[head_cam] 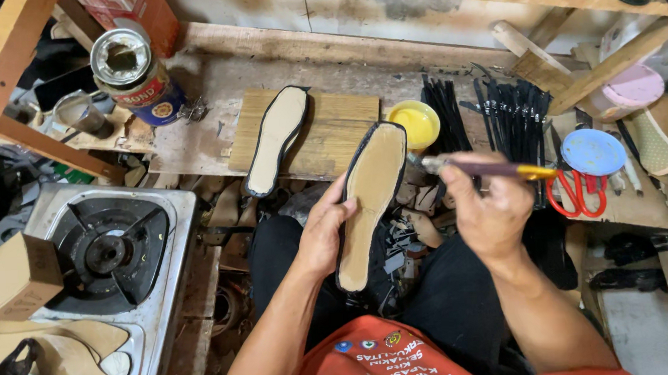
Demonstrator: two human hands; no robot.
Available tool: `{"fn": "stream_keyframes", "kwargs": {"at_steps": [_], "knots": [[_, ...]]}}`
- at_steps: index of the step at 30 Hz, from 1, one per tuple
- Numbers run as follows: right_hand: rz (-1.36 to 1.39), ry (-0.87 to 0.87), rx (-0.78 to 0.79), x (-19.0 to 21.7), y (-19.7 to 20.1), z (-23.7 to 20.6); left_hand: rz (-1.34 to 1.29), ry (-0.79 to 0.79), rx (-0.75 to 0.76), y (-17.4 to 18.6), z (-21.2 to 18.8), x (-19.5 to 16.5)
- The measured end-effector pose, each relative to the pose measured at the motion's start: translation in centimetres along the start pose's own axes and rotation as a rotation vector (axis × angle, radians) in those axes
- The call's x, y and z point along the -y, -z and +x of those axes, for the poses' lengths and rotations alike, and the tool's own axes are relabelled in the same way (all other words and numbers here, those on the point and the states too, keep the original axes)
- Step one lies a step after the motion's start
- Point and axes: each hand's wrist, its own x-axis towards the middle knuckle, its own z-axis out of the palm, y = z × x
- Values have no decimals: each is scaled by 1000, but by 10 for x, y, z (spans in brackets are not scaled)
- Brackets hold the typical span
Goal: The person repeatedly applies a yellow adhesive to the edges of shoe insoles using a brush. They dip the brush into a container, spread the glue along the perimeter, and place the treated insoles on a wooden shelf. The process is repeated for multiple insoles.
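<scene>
The left hand [323,231] grips a long tan insole [369,201] by its left edge, thumb on top and fingers curled under it, holding it tilted over the lap. The insole is flat and shoe-shaped, with a matte, cardboard-like face and a thin black rim. The right hand [490,209] pinches a slim brush [476,169] between thumb and bent fingers; the handle is dark purple with a yellow end, and the pale bristle tip touches the right edge of the insole near its toe.

A second insole [275,139] of the same shape and colour lies on a rough, grained wooden board [338,125] on the workbench. Just right of the board sits a small round yellow bowl [415,122], glossy inside. Beside it lies a bundle of thin black straps [499,112]. Red-handled scissors [578,192] rest near the right hand, just below a round blue lid [593,151]. At the upper left stands an open metal can [132,76] with a crusted rim. A steel gas stove [114,251] with a black ring burner sits at the left, a small cardboard box [19,276] resting on its corner.
</scene>
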Motion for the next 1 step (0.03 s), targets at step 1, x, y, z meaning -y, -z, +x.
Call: {"fn": "stream_keyframes", "kwargs": {"at_steps": [1], "knots": [[42, 9, -23, -5, 1, 3, 13, 3, 19, 1, 0, 3]]}}
